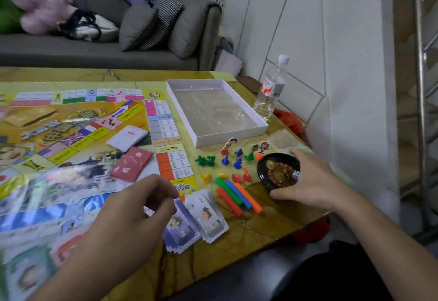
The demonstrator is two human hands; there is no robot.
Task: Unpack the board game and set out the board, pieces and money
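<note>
The game board [78, 120] lies unfolded across the table's left side, with a white card deck [128, 137] and a red card deck [131, 163] on it. Stacks of paper money [206, 217] lie fanned at the board's near right corner. My left hand [128, 220] hovers over the money, fingers loosely curled and holding nothing. My right hand [310, 179] grips the black roulette wheel [275, 170], where a white die rests. Coloured sticks [239, 194], small plastic pieces [225, 160] and cardboard character pawns [260, 149] lie between board and wheel.
The white box tray [237, 132] with a clear plastic insert sits behind the pieces. A water bottle [270, 89] stands at the table's far right edge by the wall. A grey sofa [94, 49] with plush toys runs behind the table.
</note>
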